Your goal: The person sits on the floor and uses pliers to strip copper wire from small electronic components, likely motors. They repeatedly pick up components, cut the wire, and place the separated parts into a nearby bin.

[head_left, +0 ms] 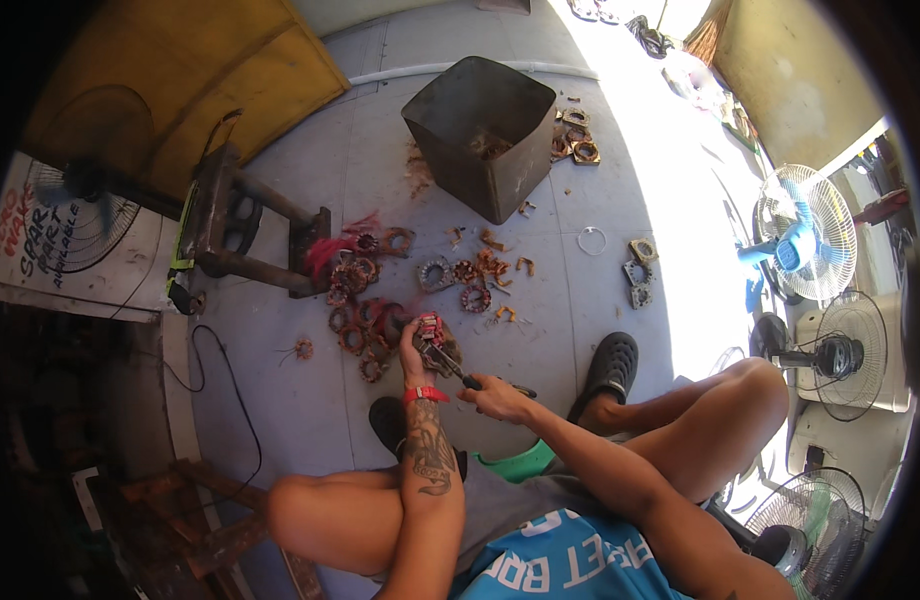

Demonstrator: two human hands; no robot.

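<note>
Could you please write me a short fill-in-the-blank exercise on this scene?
1. The left hand holds a wound stator, and the wristband behind that hand is ____.
2. The right hand grips a hand tool with a ____ handle.
3. At the picture's right, the uppermost fan has a ____ motor housing.
4. The large open-topped metal bin stands on the ____.

Missing words: red; black; blue; floor.
</note>
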